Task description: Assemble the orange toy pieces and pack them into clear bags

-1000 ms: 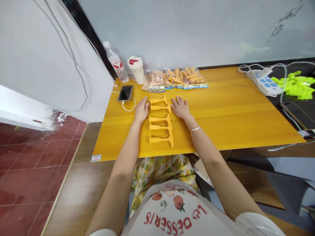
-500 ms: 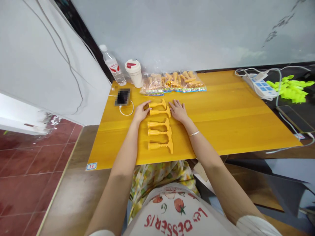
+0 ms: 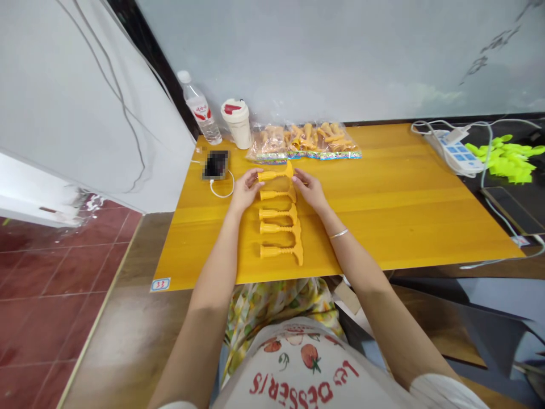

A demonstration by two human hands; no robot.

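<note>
Yellow toy hammer spans, likely for balance, the left hand pinching its handle and the right hand, grip unclear.

Remotely, I saw smooth plastic hammers, a glossy wood-grain tabletop, shiny film bags and a metal bangle.

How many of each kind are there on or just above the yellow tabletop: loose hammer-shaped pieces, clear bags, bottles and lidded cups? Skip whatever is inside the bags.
Loose yellow hammer-shaped pieces: 5
Clear bags: 3
Bottle: 1
Lidded cup: 1
Total: 10
</note>
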